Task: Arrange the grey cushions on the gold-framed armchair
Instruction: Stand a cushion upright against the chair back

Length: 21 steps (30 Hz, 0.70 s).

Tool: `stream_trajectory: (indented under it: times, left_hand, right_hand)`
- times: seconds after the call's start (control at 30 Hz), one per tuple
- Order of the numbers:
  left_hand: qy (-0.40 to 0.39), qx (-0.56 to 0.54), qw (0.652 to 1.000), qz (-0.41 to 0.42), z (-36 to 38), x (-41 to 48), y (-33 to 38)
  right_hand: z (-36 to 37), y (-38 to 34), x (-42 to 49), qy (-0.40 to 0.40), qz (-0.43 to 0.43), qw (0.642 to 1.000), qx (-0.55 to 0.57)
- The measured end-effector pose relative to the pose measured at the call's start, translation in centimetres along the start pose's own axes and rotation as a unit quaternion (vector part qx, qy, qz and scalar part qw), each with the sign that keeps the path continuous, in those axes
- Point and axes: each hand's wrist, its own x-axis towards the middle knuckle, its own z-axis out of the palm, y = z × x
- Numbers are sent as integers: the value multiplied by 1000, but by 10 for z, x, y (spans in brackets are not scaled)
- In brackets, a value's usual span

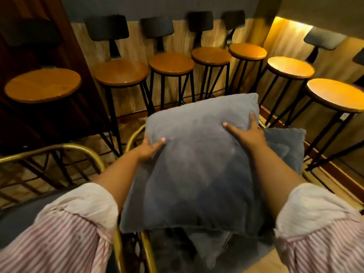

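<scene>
A large grey cushion (197, 164) is held up over the gold-framed armchair (136, 134). My left hand (148, 148) grips its left edge, thumb on top. My right hand (248, 133) grips its upper right corner, fingers spread over the fabric. A second grey cushion (283, 148) leans behind it on the right side of the chair. Another grey cushion (208, 247) lies beneath, on the seat, mostly hidden by the held one.
A second gold-framed chair (55, 150) with a dark seat stands to the left. A row of bar stools with round wooden seats (122, 72) and dark backrests lines the far wall. More stools (336, 95) stand at the right.
</scene>
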Motion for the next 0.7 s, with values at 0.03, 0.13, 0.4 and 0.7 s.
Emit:
stream_trajectory:
  times: [0.03,0.13,0.4,0.7]
  left_hand:
    - [11,-8,1000,-15,4,12,-7]
    - [47,-97,992,-62,13,29,-23]
    - [98,-251,962,-54,29,34,-25]
    - [205,-224,953,9,-64,-37,1]
  right_hand:
    - [2,5,7,-6,3,1000,10]
    - [4,16,18,-14,6,1000,18]
    - [-4,21,21,-31,1,997,67]
    - [-15,-79,-20,-66,-145,976,149]
